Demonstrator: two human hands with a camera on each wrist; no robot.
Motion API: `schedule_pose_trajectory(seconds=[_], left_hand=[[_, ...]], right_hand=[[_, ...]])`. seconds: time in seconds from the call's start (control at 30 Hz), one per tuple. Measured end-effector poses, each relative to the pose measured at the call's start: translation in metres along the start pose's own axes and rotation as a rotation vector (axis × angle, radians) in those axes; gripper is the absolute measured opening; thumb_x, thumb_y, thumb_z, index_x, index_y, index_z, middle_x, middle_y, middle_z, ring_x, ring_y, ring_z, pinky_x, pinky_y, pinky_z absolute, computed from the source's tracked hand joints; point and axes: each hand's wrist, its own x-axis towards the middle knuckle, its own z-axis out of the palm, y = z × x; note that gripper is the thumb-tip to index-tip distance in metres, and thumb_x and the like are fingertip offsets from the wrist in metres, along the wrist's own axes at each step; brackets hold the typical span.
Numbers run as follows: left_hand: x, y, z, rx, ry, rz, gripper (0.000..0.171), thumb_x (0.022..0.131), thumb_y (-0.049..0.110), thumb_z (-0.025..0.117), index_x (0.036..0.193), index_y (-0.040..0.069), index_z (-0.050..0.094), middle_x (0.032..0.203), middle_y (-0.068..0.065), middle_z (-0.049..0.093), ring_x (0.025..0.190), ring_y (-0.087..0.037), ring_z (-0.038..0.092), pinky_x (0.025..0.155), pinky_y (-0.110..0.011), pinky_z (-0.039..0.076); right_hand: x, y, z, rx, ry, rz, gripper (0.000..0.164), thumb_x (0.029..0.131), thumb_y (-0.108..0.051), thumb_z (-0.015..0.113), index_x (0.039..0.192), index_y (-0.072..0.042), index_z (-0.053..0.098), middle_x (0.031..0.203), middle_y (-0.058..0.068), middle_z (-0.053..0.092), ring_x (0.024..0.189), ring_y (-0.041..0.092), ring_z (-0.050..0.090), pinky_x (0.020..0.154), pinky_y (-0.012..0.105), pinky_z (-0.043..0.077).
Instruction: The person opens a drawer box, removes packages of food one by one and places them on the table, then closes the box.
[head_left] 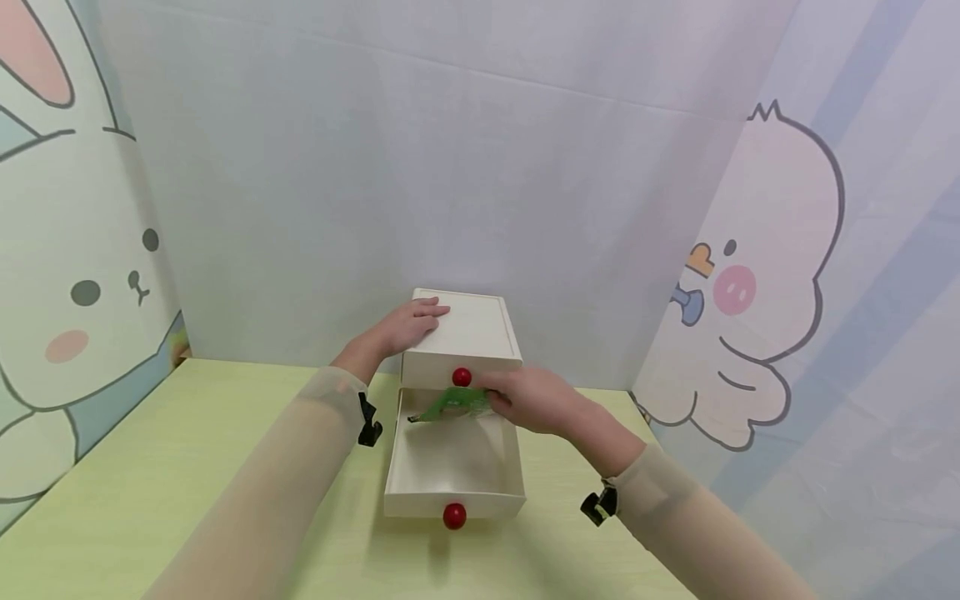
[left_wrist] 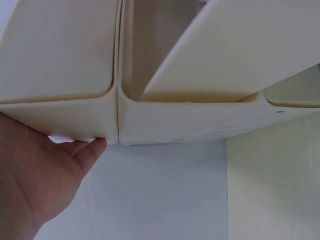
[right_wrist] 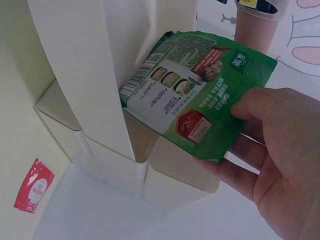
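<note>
A white drawer unit (head_left: 472,323) with red knobs stands on the table, one drawer (head_left: 456,458) pulled out below the top one. My left hand (head_left: 408,325) rests on the unit's top at its left edge; the left wrist view shows the fingers (left_wrist: 92,152) against the casing. Over the back of the pulled-out drawer, my right hand (head_left: 536,400) pinches a green food packet (right_wrist: 200,90) by one end between thumb and fingers. Printed text, small pictures and a barcode cover the packet. The top drawer's red knob (head_left: 461,377) is just beside the right hand.
The light yellow-green table (head_left: 225,433) has a red packet (right_wrist: 35,187) lying on it, visible in the right wrist view. Pale curtains (head_left: 450,167) with cartoon animals hang behind and at the sides. The pulled-out drawer's front knob (head_left: 454,516) juts toward me.
</note>
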Motion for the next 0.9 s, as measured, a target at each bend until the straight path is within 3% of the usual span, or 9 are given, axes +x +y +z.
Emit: schedule_pose_trajectory(seconds=[0.17, 0.5, 0.8, 0.9], left_hand=[[0.0, 0.0, 0.001, 0.006, 0.002, 0.013, 0.055, 0.115, 0.029, 0.037, 0.168, 0.014, 0.047, 0.183, -0.014, 0.025, 0.171, -0.043, 0.015, 0.138, -0.063, 0.014], [-0.002, 0.0, 0.0, 0.01, -0.001, 0.022, 0.056, 0.116, 0.028, 0.035, 0.169, 0.013, 0.045, 0.184, -0.015, 0.023, 0.171, -0.044, 0.013, 0.138, -0.064, 0.014], [-0.002, 0.0, 0.0, -0.012, -0.004, 0.01, 0.055, 0.115, 0.028, 0.036, 0.168, 0.014, 0.046, 0.183, -0.013, 0.024, 0.172, -0.042, 0.014, 0.138, -0.063, 0.014], [-0.001, 0.0, 0.001, 0.003, -0.002, 0.011, 0.056, 0.115, 0.028, 0.036, 0.168, 0.014, 0.046, 0.183, -0.014, 0.025, 0.171, -0.043, 0.014, 0.138, -0.063, 0.015]], right_hand=[[-0.004, 0.001, -0.006, 0.029, 0.061, 0.063, 0.024, 0.106, -0.008, 0.066, 0.122, -0.021, 0.077, 0.102, -0.004, 0.078, 0.064, 0.008, 0.052, 0.056, 0.02, 0.041], [-0.016, 0.001, -0.022, 0.135, 0.105, 0.204, 0.025, 0.107, -0.009, 0.065, 0.127, -0.016, 0.078, 0.112, 0.004, 0.082, 0.083, 0.012, 0.071, 0.061, 0.023, 0.052], [-0.028, 0.014, -0.042, 0.206, 0.286, 0.221, 0.02, 0.105, -0.006, 0.062, 0.117, -0.01, 0.076, 0.107, 0.008, 0.081, 0.08, 0.015, 0.068, 0.067, 0.031, 0.053], [-0.033, 0.019, -0.049, 0.242, 0.35, 0.254, 0.019, 0.103, -0.007, 0.06, 0.115, -0.01, 0.075, 0.099, 0.007, 0.078, 0.071, 0.015, 0.062, 0.064, 0.032, 0.05]])
